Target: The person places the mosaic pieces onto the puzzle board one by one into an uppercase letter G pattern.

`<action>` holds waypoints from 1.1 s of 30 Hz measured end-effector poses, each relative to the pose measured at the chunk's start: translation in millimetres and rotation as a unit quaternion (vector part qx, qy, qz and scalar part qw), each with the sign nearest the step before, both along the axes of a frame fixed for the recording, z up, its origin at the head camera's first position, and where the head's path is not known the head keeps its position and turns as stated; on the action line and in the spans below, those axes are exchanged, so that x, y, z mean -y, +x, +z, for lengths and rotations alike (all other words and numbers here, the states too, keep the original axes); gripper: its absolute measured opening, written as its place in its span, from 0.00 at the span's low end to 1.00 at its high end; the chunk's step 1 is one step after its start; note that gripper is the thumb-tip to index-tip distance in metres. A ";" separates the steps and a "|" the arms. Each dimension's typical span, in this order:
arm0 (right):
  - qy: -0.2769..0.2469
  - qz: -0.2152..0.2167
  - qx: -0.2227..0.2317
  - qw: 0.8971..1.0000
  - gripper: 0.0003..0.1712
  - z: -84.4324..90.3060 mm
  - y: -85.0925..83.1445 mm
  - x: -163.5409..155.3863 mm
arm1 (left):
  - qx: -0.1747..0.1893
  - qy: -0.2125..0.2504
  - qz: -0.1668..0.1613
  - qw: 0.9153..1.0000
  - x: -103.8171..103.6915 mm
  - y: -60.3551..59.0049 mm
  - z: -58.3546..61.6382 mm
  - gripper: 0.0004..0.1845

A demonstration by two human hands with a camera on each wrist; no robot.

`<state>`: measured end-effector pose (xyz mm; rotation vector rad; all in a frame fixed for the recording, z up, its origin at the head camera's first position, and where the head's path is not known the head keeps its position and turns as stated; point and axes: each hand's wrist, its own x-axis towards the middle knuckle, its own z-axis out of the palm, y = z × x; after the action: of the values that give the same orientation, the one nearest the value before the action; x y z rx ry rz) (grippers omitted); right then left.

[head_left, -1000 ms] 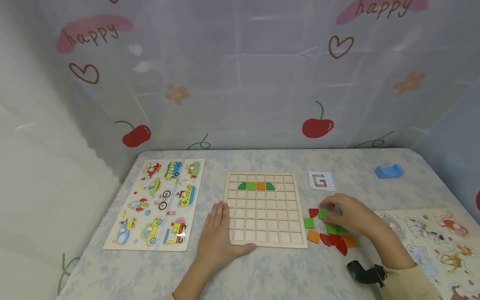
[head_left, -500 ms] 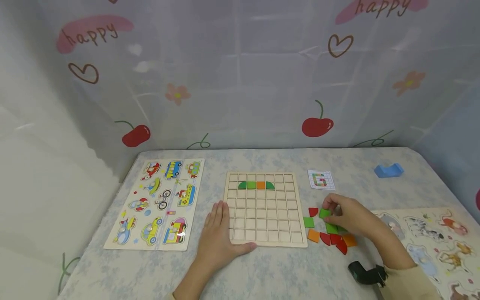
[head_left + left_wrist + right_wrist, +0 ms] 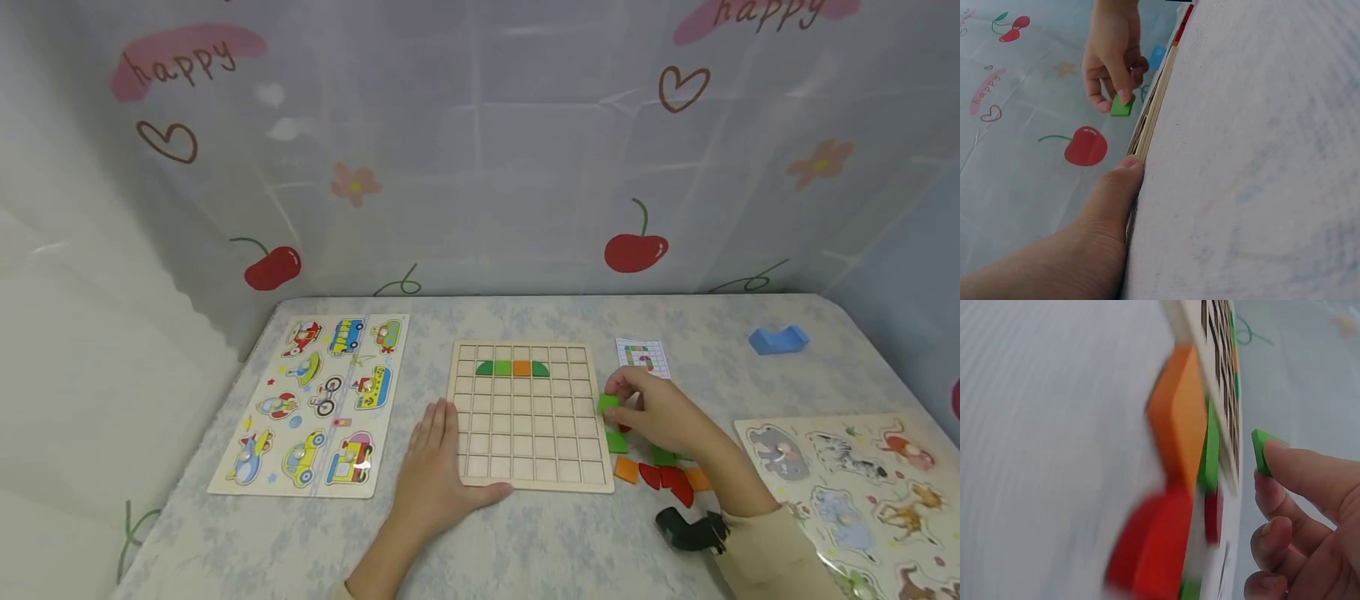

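Note:
My right hand (image 3: 663,415) pinches a green square tile (image 3: 608,403) between thumb and fingers, above the right edge of the wooden grid board (image 3: 525,433). In the right wrist view the green tile stands tilted at the fingertips, raised off the table. My left hand (image 3: 435,483) rests at the board's lower left corner, fingers straight along the left side and thumb at the front edge. One row of the grid holds a dark green quarter-round piece (image 3: 485,368), a light green square (image 3: 503,368), an orange square (image 3: 521,368) and another dark green quarter-round (image 3: 539,368).
Right of the board lie loose tiles, among them an orange square (image 3: 626,470) and red quarter-rounds (image 3: 677,482). A pattern card (image 3: 651,353) is partly behind my right hand. Vehicle puzzle (image 3: 307,408) left, animal puzzle (image 3: 855,467) right, blue block (image 3: 778,340) at the back right.
My right hand has lifted the green square tile from the loose pieces and carried it left to the board's right edge. The left hand has stayed in place.

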<state>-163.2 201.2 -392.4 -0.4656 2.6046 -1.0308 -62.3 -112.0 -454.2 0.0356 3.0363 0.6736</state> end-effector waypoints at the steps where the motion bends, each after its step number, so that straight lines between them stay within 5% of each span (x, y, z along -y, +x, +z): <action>1: -0.007 0.001 0.004 1.000 0.12 -0.1 -0.5 6.6 | 0.000 0.000 0.000 1.000 -0.2 0.1 -0.1 0.76; 15: -0.074 0.008 0.009 0.997 0.11 -7.0 -15.1 93.3 | 0.006 0.002 0.001 1.000 0.0 -0.4 3.6 0.76; 33: -0.027 0.001 -0.034 0.999 0.10 -21.0 -23.3 140.1 | -0.006 0.010 -0.007 1.000 1.5 1.1 3.9 0.76</action>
<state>-186.5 61.1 -413.4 -0.5255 2.6396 -1.1049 -61.2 -113.5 -450.3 0.0613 3.0380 0.7043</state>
